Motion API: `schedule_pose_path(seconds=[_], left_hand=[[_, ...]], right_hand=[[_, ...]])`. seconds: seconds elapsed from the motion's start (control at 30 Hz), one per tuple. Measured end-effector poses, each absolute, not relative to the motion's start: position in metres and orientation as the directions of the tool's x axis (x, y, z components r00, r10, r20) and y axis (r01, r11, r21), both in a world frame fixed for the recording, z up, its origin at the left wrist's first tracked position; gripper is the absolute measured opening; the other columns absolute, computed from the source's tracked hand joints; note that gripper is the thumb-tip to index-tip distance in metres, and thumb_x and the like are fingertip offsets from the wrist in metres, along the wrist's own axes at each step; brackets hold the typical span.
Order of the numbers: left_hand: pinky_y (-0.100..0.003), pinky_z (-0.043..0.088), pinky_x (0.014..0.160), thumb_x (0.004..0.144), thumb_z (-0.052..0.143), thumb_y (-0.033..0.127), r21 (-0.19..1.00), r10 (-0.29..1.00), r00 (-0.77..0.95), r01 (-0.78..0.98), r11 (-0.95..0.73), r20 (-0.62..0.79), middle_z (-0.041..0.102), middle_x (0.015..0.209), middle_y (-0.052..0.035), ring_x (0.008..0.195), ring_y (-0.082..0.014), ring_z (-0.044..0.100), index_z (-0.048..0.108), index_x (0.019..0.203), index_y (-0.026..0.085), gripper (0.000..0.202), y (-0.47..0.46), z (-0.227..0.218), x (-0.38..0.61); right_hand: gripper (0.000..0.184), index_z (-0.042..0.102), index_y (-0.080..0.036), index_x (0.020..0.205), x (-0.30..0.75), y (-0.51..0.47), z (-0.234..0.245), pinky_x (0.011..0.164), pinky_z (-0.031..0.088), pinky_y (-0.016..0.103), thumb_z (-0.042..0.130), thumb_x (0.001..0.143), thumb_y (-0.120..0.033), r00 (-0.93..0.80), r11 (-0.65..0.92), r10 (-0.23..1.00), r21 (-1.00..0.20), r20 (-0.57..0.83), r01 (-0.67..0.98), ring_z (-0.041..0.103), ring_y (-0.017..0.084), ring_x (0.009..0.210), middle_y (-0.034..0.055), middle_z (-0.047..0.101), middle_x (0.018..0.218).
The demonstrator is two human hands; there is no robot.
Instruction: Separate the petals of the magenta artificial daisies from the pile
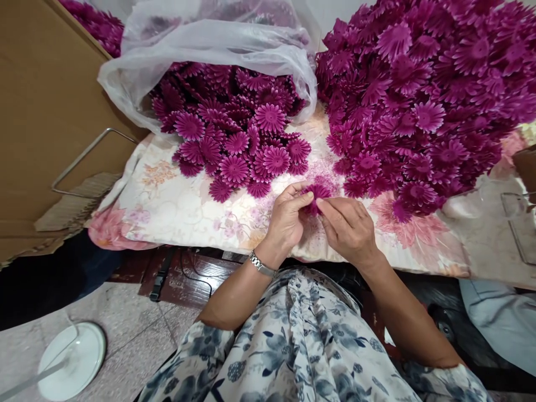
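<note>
Between my two hands is a purple artificial flower [316, 196], held just above the cloth. My left hand [290, 211] pinches its left side with thumb and fingers. My right hand [348, 224] has its fingertips closed on the flower's lower right edge. Parts of the flower are covered by my fingers. Beyond my left hand, a pile of purple flower heads with pale edges [234, 169] spills out of a clear plastic bag [234, 42]. A larger heap of loose purple flowers [422, 117] rises beyond my right hand.
A floral cloth [176, 218] covers the work surface, with purple specks near my hands. A cardboard box [54, 111] with a wire handle [84, 156] stands at the left. Below left is a white round base [73, 360] on the floor. Another person's grey-clad leg [502, 318] shows at the right.
</note>
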State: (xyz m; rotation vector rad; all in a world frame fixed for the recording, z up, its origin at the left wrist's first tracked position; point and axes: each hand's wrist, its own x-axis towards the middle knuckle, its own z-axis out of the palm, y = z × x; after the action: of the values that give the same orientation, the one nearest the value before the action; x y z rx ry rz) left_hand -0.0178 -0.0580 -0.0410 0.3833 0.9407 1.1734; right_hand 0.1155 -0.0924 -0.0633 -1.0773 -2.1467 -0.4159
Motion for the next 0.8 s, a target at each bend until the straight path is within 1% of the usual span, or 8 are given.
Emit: schedule_pose_path(seconds=[0.17,0.27,0.37,0.47,0.5,0.57,0.7,0.8], left_hand=[[-0.016,0.038,0.055,0.059,0.065,0.004,0.763,0.936,0.024,-0.572,0.302,-0.352,0.059,0.069,0.0035,0.057,-0.0032,0.051,0.063,0.081,0.014,0.024,-0.057,-0.046,-0.022],[-0.018,0.042,0.056,0.059,0.068,0.007,0.777,0.942,0.025,-0.558,0.290,-0.334,0.060,0.073,0.0033,0.058,-0.0046,0.053,0.062,0.084,0.016,0.027,-0.057,-0.046,-0.025],[-0.020,0.044,0.056,0.057,0.069,0.007,0.765,0.920,0.057,-0.537,0.356,-0.388,0.061,0.069,0.0029,0.058,-0.0074,0.056,0.061,0.093,0.017,0.038,-0.055,-0.044,-0.028],[-0.020,0.047,0.061,0.056,0.069,0.006,0.740,0.901,0.092,-0.538,0.403,-0.424,0.063,0.068,0.0004,0.060,-0.0084,0.058,0.063,0.091,0.014,0.037,-0.052,-0.041,-0.030],[-0.020,0.048,0.061,0.055,0.069,0.007,0.731,0.895,0.102,-0.540,0.416,-0.433,0.063,0.068,-0.0001,0.061,-0.0087,0.059,0.063,0.088,0.012,0.033,-0.051,-0.040,-0.030],[-0.020,0.048,0.059,0.055,0.069,0.008,0.719,0.885,0.102,-0.543,0.433,-0.455,0.064,0.067,-0.0003,0.060,-0.0088,0.059,0.064,0.081,0.012,0.027,-0.049,-0.038,-0.028],[-0.018,0.047,0.055,0.056,0.068,0.006,0.708,0.877,0.056,-0.568,0.421,-0.477,0.063,0.066,0.0017,0.058,-0.0079,0.059,0.060,0.075,0.014,0.022,-0.048,-0.035,-0.022],[-0.025,0.053,0.059,0.061,0.064,0.009,0.708,0.878,0.100,-0.551,0.441,-0.469,0.066,0.070,0.0008,0.063,-0.0130,0.064,0.056,0.078,0.017,0.020,-0.047,-0.031,-0.018]], right_hand=[[0.028,0.060,-0.019,0.103,0.117,-0.106,-0.061,0.085,0.053,0.035,0.063,0.076,-0.011,-0.404,0.639,0.611,-0.123,0.681,0.759,0.059,0.021,0.103,0.0096,0.066,0.105],[0.035,0.058,-0.021,0.108,0.142,-0.112,-0.049,0.086,0.052,0.035,0.065,0.075,-0.013,-0.327,0.549,0.634,-0.110,0.701,0.829,0.062,0.020,0.098,0.0086,0.067,0.103],[0.042,0.056,-0.018,0.118,0.196,-0.118,-0.032,0.086,0.050,0.039,0.065,0.077,-0.021,-0.149,0.244,0.638,-0.015,0.755,0.970,0.063,0.024,0.097,0.0126,0.067,0.104],[0.046,0.058,-0.013,0.116,0.259,-0.128,-0.021,0.083,0.046,0.043,0.062,0.079,-0.040,0.052,-0.136,0.671,0.053,0.739,0.989,0.062,0.030,0.097,0.0174,0.067,0.104],[0.046,0.060,-0.014,0.113,0.277,-0.131,-0.019,0.082,0.045,0.042,0.060,0.079,-0.045,0.098,-0.210,0.709,0.076,0.699,0.975,0.062,0.029,0.093,0.0165,0.068,0.101],[0.042,0.063,-0.017,0.104,0.303,-0.133,-0.020,0.082,0.041,0.040,0.057,0.080,-0.051,0.142,-0.259,0.805,0.125,0.577,0.958,0.062,0.027,0.089,0.0124,0.070,0.096],[0.034,0.066,-0.020,0.093,0.319,-0.127,-0.021,0.089,0.035,0.038,0.048,0.086,-0.047,0.100,-0.162,0.944,0.176,0.313,0.971,0.062,0.022,0.085,0.0070,0.070,0.089],[0.034,0.069,-0.019,0.093,0.318,-0.119,-0.012,0.077,0.039,0.034,0.044,0.086,-0.042,0.152,-0.163,0.985,0.155,0.083,0.974,0.062,0.021,0.076,0.0075,0.071,0.083]])
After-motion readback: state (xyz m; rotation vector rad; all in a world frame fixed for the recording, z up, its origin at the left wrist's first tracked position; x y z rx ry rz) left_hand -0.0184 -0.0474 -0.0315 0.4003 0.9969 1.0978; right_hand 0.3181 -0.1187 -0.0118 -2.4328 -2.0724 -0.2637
